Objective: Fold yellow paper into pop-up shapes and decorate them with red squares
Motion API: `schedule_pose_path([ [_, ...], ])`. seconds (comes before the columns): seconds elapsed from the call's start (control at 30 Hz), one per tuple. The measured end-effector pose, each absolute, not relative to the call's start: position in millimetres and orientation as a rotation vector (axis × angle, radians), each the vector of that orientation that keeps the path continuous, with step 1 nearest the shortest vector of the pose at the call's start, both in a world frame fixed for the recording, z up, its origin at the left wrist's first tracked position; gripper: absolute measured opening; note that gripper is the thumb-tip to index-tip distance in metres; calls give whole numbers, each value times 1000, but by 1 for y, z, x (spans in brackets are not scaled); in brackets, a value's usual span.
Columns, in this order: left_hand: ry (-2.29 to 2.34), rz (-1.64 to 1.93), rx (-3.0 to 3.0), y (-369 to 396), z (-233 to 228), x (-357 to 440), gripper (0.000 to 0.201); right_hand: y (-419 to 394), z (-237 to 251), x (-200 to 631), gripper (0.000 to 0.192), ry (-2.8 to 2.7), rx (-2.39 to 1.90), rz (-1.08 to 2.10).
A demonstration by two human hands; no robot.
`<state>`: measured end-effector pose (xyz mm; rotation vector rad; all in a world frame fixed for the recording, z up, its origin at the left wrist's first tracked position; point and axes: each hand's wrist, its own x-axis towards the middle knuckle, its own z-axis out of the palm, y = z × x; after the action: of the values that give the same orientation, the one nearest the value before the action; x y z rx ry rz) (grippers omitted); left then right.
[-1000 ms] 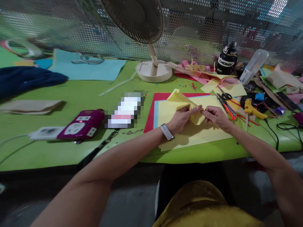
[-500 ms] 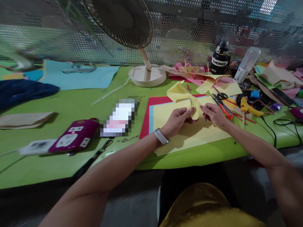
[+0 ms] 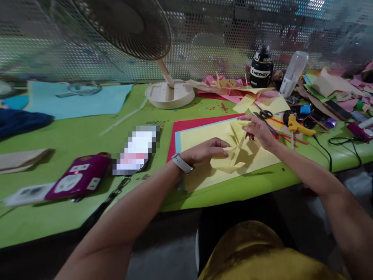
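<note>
Two hands (image 3: 205, 151) (image 3: 258, 130), one folded yellow paper (image 3: 235, 151), one fan (image 3: 131, 25), one phone (image 3: 136, 149), two bottles (image 3: 261, 70) (image 3: 293, 74), one glue gun (image 3: 300, 127) and one pair of scissors (image 3: 265, 114) are counted.

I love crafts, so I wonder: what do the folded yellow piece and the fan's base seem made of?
Folded yellow piece: seemingly matte paper, given its thin edges and creases. Fan's base: probably smooth, off-white moulded plastic, judging by its rounded rim; painted metal possible.

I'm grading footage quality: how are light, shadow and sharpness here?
In the head view, the scene is dim; shadow darkens the yellow sheet by the right hand; the screen is bright but pixelated; the purple device looks soft, while the black bottle reads ENERGY clearly.
</note>
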<state>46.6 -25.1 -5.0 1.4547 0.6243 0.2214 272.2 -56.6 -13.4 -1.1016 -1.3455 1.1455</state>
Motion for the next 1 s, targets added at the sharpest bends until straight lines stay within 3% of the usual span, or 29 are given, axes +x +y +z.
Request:
schedule_pose_path([
  [0.13, 671, 232, 1528, -12, 6, 37, 23, -55, -10, 271, 40, -1300, -1202, 994],
  [0.33, 830, 480, 1536, 3, 6, 30, 25, -42, 0, 279, 33, -1151, -1355, 940],
  [0.67, 815, 354, 1561, 13, 9, 22, 26, -36, 7, 290, 22, -1268, -1451, 1131],
  [1.0, 802, 535, 1471, 14, -3, 26, 55, -35, 8, 284, 22, -1250, -1434, 1057],
])
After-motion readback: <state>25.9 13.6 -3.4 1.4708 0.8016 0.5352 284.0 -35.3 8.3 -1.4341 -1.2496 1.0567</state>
